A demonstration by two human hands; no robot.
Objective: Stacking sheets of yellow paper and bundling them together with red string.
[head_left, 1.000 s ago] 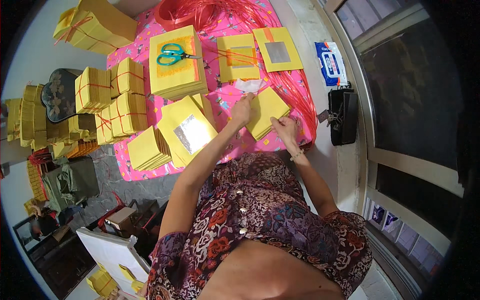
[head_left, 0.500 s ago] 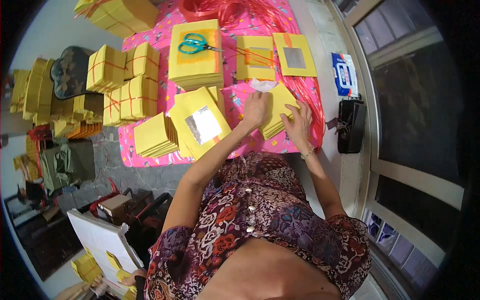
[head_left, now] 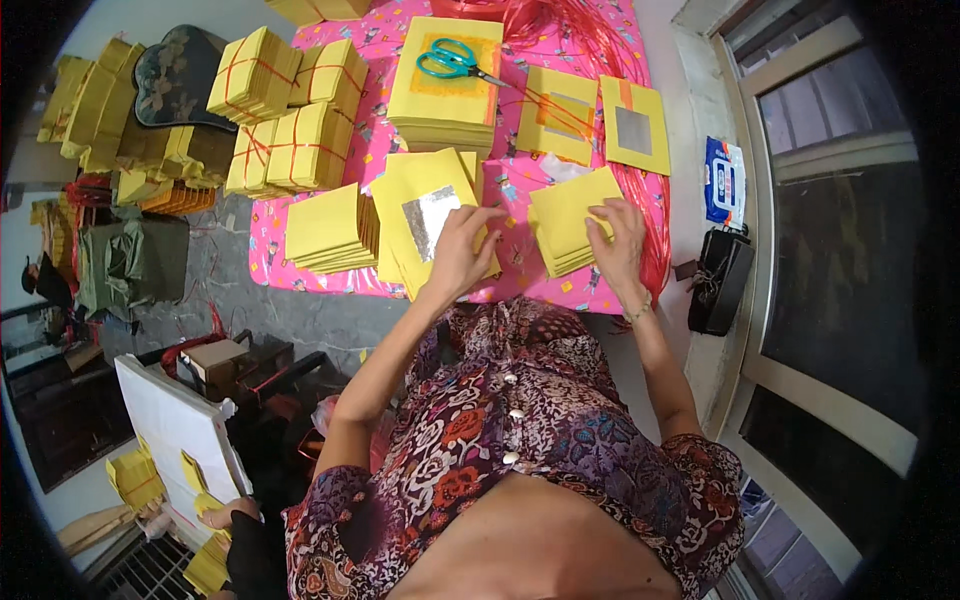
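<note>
On the pink patterned table cover, my left hand [head_left: 462, 255] hovers over or lightly touches the right edge of the loose yellow paper sheets [head_left: 403, 185]. Its fingers are spread, and nothing shows between them. The top sheet carries a silver foil square [head_left: 428, 215], partly covered by that hand. To the right, a small stack of folded yellow papers [head_left: 570, 215] lies with my right hand [head_left: 620, 240] at its right side. The right thumb and fingers are bent and apart, at the stack's edge. Another folded yellow stack [head_left: 325, 232] lies left of the loose sheets.
Teal-handled scissors [head_left: 455, 60] rest on a thick yellow paper pile [head_left: 440, 125]. Tied yellow bundles [head_left: 310, 145] stand at the left. Two foil-marked sheets [head_left: 645, 150] and red plastic strips [head_left: 650, 235] lie right. At lower left, another person's hand [head_left: 232, 512] is beside a white board [head_left: 185, 410].
My left hand has left the folded stack and moved left to the foil-marked sheets. My right hand stays by the folded stack. The whole view has shifted a little.
</note>
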